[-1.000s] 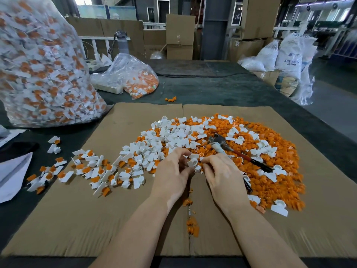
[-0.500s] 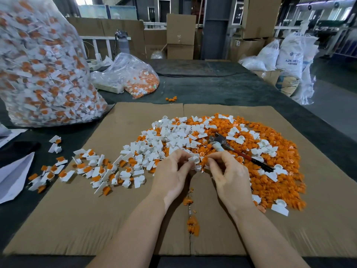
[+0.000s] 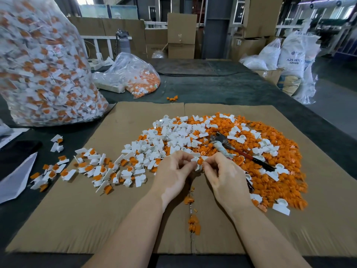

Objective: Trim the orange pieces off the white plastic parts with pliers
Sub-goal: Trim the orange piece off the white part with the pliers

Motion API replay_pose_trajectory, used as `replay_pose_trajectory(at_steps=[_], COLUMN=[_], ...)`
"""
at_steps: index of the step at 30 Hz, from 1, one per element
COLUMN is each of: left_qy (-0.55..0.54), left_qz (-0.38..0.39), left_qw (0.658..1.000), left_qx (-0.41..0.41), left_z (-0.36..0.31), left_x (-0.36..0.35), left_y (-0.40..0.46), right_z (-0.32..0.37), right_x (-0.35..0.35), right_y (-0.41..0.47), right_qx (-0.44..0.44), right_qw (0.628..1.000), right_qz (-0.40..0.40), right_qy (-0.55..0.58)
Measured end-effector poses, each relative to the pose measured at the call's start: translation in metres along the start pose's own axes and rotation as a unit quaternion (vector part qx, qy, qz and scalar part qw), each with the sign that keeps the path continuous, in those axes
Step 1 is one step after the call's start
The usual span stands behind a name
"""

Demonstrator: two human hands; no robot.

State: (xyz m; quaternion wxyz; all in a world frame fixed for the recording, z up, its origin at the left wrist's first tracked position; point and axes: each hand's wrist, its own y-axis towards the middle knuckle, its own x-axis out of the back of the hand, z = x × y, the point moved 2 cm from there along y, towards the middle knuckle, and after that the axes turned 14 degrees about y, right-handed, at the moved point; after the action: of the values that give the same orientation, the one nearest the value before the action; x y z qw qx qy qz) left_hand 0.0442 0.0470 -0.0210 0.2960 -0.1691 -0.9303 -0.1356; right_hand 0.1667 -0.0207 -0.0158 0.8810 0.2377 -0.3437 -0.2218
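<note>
Left hand [image 3: 174, 171] and right hand [image 3: 224, 175] pinch one white part with orange piece [image 3: 199, 162] at frame centre, pliers [image 3: 239, 150] lying upper right, bare cardboard [image 3: 81, 219] lower left.

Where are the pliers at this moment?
In the head view the pliers lie unheld on the mixed orange-and-white pile, right of centre on the cardboard, just beyond the right hand.
</note>
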Motion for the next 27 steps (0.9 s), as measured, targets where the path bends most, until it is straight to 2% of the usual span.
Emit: replay_pose_trajectory(at_steps=[10,18,27], left_qy=[0.059,0.014,0.013], left_qz=[-0.003,-0.001,0.007], left_qw=[0.998,1.0,1.0], left_qx=[-0.033,-0.018,-0.021], left_z=[-0.0021,-0.0016,-0.0021], left_x=[-0.0024,-0.0007,0.0004], left_y=[-0.0031,-0.001,-0.001], right_z=[-0.0008,-0.0007,0.0021], right_x=[-0.0029,0.0005,0.0022], right_y=[-0.0016,-0.0003,0.0009], right_qx=[0.023,0.025,0.057], right_qw=[0.999,0.999,0.997], right_qz=[0.014,0.006,0.018], right_qy=[-0.037,0.043,0.041])
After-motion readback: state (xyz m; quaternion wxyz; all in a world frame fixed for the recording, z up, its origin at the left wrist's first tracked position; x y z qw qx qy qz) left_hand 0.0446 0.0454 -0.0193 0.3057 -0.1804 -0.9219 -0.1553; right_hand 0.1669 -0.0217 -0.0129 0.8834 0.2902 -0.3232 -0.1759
